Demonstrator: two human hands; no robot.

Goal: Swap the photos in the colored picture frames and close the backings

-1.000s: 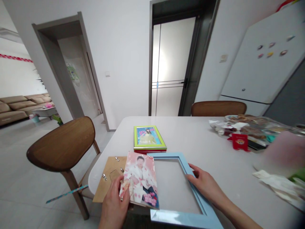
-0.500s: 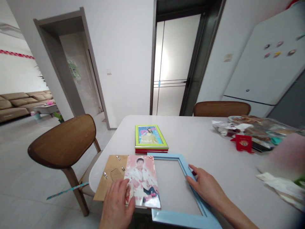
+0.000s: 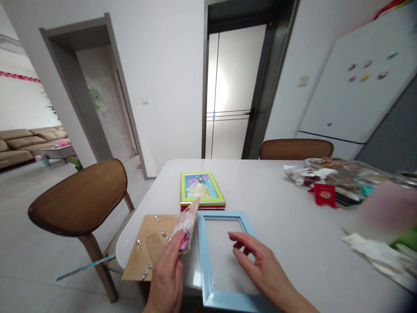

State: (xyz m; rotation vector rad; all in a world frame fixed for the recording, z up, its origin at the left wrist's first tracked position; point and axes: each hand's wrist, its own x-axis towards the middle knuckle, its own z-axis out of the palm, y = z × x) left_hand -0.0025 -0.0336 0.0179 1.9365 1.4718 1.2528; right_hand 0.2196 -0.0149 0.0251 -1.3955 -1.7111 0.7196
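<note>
My left hand [image 3: 167, 274] is closed on a pink photo print [image 3: 187, 224], which is tilted up on edge between the backing board and the frame. My right hand [image 3: 257, 263] hovers over the light blue picture frame [image 3: 206, 261] with its fingers apart and nothing in them. The frame lies flat near the table's front edge. To the left lies a brown backing board [image 3: 135, 254] with metal clips, partly behind my left hand. Behind the photo, a green-framed picture [image 3: 200, 187] rests on top of a red frame.
On the white table [image 3: 254, 187], the right side holds plastic-wrapped items [image 3: 355, 171], a red card [image 3: 325, 195] and white tissue [image 3: 374, 254]. Wooden chairs stand at the left [image 3: 81, 195] and far side [image 3: 296, 149].
The photo has been lifted from lying flat and tilted up in my left hand, uncovering the frame's left side. My right hand has let go of the frame's right side and moved left over it.
</note>
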